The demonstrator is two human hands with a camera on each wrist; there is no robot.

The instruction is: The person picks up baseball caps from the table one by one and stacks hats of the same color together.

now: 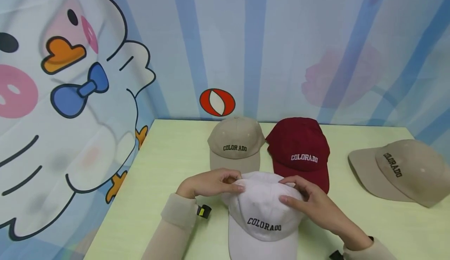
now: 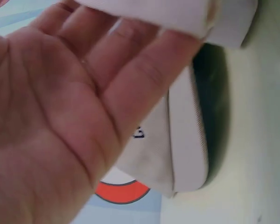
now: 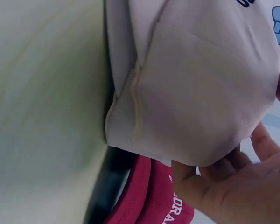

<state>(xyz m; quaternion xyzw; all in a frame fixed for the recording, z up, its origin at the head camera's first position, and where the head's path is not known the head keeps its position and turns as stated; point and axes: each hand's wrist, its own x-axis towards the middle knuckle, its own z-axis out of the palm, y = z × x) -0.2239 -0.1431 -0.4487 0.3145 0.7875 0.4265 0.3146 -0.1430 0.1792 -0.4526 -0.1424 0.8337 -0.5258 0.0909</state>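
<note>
A white baseball cap (image 1: pixel 263 209) with dark COLORADO lettering faces the near edge of the view, brim forward. My left hand (image 1: pixel 214 182) grips its left side, thumb on the crown; in the left wrist view the fingers (image 2: pixel 144 70) reach under white fabric. On the other side, my right hand (image 1: pixel 311 201) pinches the crown between thumb and fingers. Another white layer shows behind the crown; I cannot tell whether it is a second cap. The right wrist view shows the white crown (image 3: pixel 200 93) above the fingers (image 3: pixel 191 182).
Behind the white cap stand a beige COLORADO cap (image 1: pixel 234 139) and a dark red one (image 1: pixel 299 143). Another beige cap (image 1: pixel 411 170) lies at the right, brim pointing left. A printed cloth backdrop (image 1: pixel 225 49) rises behind the pale yellow-green table (image 1: pixel 175 146).
</note>
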